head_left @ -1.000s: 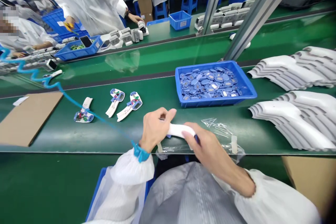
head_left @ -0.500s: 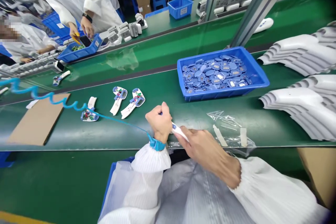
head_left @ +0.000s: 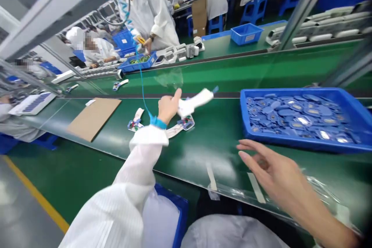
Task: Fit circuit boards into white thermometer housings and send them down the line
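Observation:
My left hand (head_left: 167,107), with a blue strap and coiled cord at the wrist, is closed on a white plastic device housing (head_left: 197,100). The housing is motion-blurred and has a blue tip at its far end. Beneath it on the green belt lies another white housing (head_left: 174,131) with exposed electronics. A similar housing (head_left: 135,124) is left of my wrist, partly hidden by my arm. My right hand (head_left: 270,166) hangs open and holds nothing, fingers curved and thumb apart. It is closest to the blue bin (head_left: 279,142) full of flat blue plastic parts (head_left: 290,114).
A cardboard sheet (head_left: 94,120) lies on the belt at left. Pale strips (head_left: 256,188) and clear plastic film lie by the near edge. Metal posts (head_left: 308,6) rise beyond the belt. Co-workers in white coats (head_left: 159,11) stand across the line.
My left hand has moved left and away from me with the white housing. My right hand has released it and opened. The view has swung left.

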### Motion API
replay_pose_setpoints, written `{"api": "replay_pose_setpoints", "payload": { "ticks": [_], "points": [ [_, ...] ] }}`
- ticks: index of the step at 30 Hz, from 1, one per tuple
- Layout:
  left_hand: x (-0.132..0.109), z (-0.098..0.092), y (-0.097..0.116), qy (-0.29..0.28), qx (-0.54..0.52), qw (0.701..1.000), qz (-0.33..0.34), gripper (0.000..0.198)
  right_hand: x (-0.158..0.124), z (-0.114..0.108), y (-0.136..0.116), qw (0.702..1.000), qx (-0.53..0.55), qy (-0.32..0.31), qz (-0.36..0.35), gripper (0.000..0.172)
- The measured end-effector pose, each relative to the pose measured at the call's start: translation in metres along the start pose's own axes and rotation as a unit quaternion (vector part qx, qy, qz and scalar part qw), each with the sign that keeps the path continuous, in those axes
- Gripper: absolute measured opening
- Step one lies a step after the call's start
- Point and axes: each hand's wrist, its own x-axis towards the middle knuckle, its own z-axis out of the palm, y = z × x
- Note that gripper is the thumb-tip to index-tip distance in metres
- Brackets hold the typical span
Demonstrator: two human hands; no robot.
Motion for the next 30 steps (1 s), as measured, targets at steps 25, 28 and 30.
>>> {"api": "replay_pose_setpoints", "payload": {
  "ticks": [25, 28, 30],
  "points": [
    [-0.156, 0.038, 0.035, -0.179, -0.284, 0.914, 0.226, 0.032, -0.025, -0.015, -0.001, 0.987, 0.053, -0.123, -0.09, 0.037],
    [-0.163, 0.045, 0.052, -0.257, -0.332, 0.885, 0.203, 0.027, -0.039, -0.027, 0.01, 0.995, 0.031, -0.034, -0.09, 0.035],
    [-0.17, 0.048, 0.063, -0.25, -0.348, 0.879, 0.211, 0.029, -0.044, -0.032, 0.014, 0.996, 0.015, 0.02, -0.08, 0.033]
  ]
}}
